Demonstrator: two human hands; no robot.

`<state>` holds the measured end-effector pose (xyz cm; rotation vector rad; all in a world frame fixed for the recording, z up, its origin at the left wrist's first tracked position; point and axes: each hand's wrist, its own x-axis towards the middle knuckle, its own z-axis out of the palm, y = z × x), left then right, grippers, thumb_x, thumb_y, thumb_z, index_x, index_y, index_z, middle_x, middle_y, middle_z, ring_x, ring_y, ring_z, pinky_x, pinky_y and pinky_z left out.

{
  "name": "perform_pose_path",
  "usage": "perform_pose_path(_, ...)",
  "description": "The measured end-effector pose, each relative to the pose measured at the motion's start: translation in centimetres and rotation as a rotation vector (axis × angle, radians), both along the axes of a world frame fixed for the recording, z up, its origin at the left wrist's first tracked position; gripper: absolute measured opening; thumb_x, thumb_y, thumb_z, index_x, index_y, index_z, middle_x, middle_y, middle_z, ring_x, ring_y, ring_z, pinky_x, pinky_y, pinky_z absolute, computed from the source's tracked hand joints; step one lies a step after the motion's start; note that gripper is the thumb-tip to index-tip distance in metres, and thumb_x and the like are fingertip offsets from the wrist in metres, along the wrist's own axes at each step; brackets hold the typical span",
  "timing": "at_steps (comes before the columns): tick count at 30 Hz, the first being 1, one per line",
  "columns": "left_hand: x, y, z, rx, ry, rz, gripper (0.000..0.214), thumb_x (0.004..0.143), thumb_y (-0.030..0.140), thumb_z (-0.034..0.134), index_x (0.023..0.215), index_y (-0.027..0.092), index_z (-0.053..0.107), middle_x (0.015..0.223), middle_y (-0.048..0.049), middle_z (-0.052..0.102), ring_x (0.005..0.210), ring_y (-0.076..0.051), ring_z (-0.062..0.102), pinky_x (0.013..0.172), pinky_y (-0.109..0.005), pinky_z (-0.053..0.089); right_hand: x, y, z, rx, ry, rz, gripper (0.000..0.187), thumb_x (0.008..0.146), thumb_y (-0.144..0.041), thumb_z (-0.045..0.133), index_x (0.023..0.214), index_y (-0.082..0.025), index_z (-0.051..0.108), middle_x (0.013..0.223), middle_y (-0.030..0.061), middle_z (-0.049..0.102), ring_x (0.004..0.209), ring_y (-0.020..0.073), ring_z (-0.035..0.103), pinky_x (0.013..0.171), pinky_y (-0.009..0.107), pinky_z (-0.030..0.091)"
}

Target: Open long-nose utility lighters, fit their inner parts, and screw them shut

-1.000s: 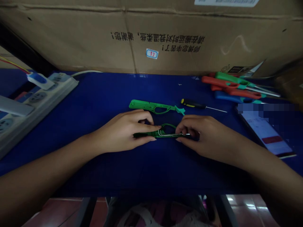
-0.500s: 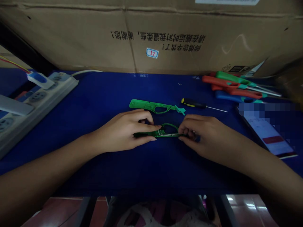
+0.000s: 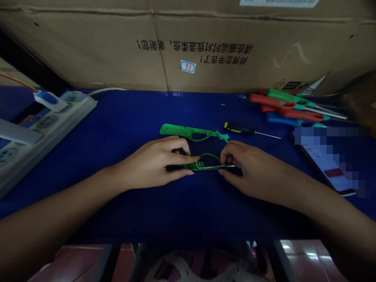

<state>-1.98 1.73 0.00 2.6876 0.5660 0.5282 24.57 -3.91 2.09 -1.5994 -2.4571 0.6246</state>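
My left hand (image 3: pixel 167 160) grips the rear part of an opened green stick lighter (image 3: pixel 192 166), thumb and fingers on its edges. Thin pale wires run along inside this half-shell, below the trigger loop. At its front end my right hand (image 3: pixel 246 164) is closed, thumb and fingertips pinching around a thin metal tube (image 3: pixel 230 165) that sticks out into the palm. The fingers partly hide that joint. Just behind lies the other green half-shell (image 3: pixel 188 131), inner side up, with a teal piece (image 3: pixel 223 136) at its tip.
A black and yellow screwdriver (image 3: pixel 239 128) lies behind my right hand. Several red, green and blue stick lighters (image 3: pixel 288 107) are piled at the back right, near a phone (image 3: pixel 323 164). A power strip (image 3: pixel 49 129) is at left; a cardboard box (image 3: pixel 117 55) stands along the back.
My right hand has moved slightly left along the lighter's front, so more of the metal tube shows. My left hand stays in place.
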Motion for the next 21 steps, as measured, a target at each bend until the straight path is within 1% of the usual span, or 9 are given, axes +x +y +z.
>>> perform_pose_path(4, 0.00, 0.00, 0.01, 0.002, -0.004, -0.003, 0.029, 0.096, 0.029, 0.066, 0.124, 0.024, 0.073, 0.101, -0.0056, 0.067, 0.092, -0.017, 0.065, 0.079, -0.028, 0.054, -0.01, 0.11, 0.23, -0.017, -0.006, -0.005, 0.003, 0.085, -0.019, 0.061, 0.088, -0.020, 0.061, 0.084, 0.0013, 0.061, 0.071, 0.0152, 0.058, 0.064, 0.029, 0.042)
perform_pose_path(8, 0.01, -0.05, 0.03, 0.009, 0.003, 0.006, 0.030, 0.096, 0.031, 0.066, 0.125, 0.026, 0.073, 0.101, -0.0049, 0.067, 0.092, -0.017, 0.065, 0.079, -0.027, 0.054, 0.20, 0.22, 0.60, -0.012, -0.012, 0.016, 0.008, 0.083, -0.015, 0.062, 0.090, -0.020, 0.065, 0.082, 0.0015, 0.061, 0.068, 0.0144, 0.057, 0.061, 0.028, 0.041)
perform_pose_path(14, 0.12, -0.13, 0.10, 0.003, 0.007, 0.014, 0.029, 0.096, 0.029, 0.067, 0.124, 0.025, 0.073, 0.101, -0.0052, 0.067, 0.092, -0.017, 0.066, 0.079, -0.027, 0.055, 0.33, 0.16, 0.57, 0.020, -0.001, 0.038, 0.012, 0.083, -0.010, 0.061, 0.089, -0.019, 0.065, 0.085, 0.0025, 0.062, 0.070, 0.0142, 0.058, 0.064, 0.027, 0.044)
perform_pose_path(21, 0.09, -0.19, 0.21, -0.012, 0.014, 0.018, 0.030, 0.096, 0.030, 0.067, 0.125, 0.026, 0.073, 0.101, -0.0050, 0.068, 0.092, -0.017, 0.066, 0.079, -0.028, 0.056, 0.27, 0.21, 0.31, 0.080, 0.039, 0.051, 0.013, 0.082, -0.008, 0.061, 0.088, -0.018, 0.065, 0.083, 0.0023, 0.062, 0.069, 0.0138, 0.059, 0.063, 0.026, 0.045)
